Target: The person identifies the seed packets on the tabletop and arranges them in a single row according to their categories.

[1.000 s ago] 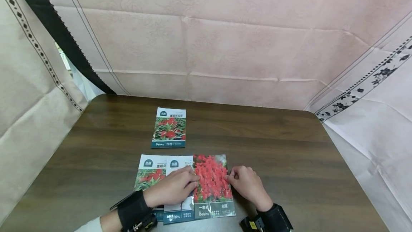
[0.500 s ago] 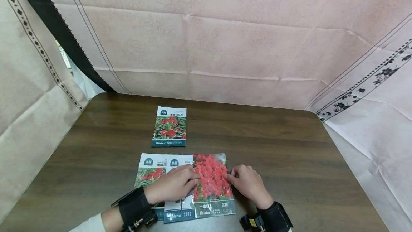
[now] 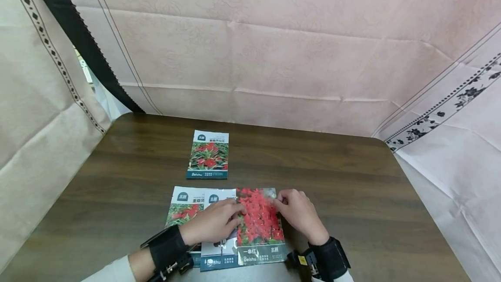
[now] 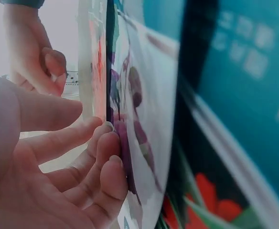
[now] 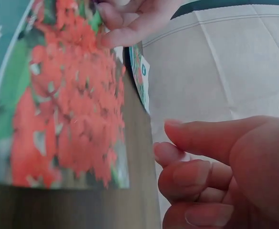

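Both hands worked the red-flower packet (image 3: 259, 223), which lay near the table's (image 3: 352, 195) front edge, overlapping the middle packet (image 3: 219, 229) of a row. Left hand (image 3: 213, 225) rested curled fingertips on its left edge; right hand (image 3: 297, 212) had fingers curled at its top right corner, though an actual pinch could not be told. Step judged: squaring the packet into the row. Next move likely needs a small sideways slide. A fourth packet (image 3: 208, 155) lay well apart toward the back edge; open room right.

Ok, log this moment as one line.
left hand: fingers on middle packet | right hand: fingertips at red packet edge | fourth packet: apart, farther back
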Action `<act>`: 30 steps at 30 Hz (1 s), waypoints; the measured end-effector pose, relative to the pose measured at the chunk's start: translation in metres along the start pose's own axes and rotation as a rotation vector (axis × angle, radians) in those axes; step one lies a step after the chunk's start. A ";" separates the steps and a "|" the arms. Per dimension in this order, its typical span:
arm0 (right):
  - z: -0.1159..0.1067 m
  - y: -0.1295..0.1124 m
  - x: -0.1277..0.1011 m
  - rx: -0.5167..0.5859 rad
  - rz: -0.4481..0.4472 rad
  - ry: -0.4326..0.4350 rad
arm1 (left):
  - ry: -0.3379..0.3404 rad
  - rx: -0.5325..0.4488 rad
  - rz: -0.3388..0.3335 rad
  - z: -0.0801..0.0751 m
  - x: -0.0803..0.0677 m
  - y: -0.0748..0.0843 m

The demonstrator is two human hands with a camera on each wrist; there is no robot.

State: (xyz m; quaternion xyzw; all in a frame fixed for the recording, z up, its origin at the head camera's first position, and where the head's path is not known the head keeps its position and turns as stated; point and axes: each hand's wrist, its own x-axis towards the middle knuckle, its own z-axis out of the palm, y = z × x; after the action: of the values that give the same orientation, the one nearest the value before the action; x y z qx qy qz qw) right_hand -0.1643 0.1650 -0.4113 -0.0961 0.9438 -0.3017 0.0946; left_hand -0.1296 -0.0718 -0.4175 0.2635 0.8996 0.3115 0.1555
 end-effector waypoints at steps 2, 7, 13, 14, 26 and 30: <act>0.000 -0.004 0.001 0.004 -0.015 0.000 | 0.003 -0.002 -0.002 0.000 0.001 -0.001; 0.000 -0.014 0.005 0.033 -0.045 -0.012 | 0.002 0.003 0.003 0.000 0.002 -0.002; 0.001 -0.027 0.013 0.092 -0.101 0.030 | 0.008 0.004 0.003 -0.002 0.002 0.000; 0.002 -0.029 0.015 0.109 -0.111 0.043 | 0.015 0.003 -0.002 -0.003 0.001 0.001; 0.014 -0.053 0.037 0.397 -0.178 0.138 | 0.407 -0.058 -0.048 -0.033 -0.006 0.001; 0.021 -0.057 0.047 0.480 -0.134 0.131 | 0.496 -0.120 -0.075 -0.050 -0.007 -0.010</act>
State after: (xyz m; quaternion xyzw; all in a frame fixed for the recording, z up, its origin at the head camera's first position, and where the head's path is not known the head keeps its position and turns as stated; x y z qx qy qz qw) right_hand -0.1978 0.0961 -0.4003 -0.1136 0.8407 -0.5284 0.0329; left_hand -0.1497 -0.1061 -0.3850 0.1357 0.8993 0.4136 -0.0429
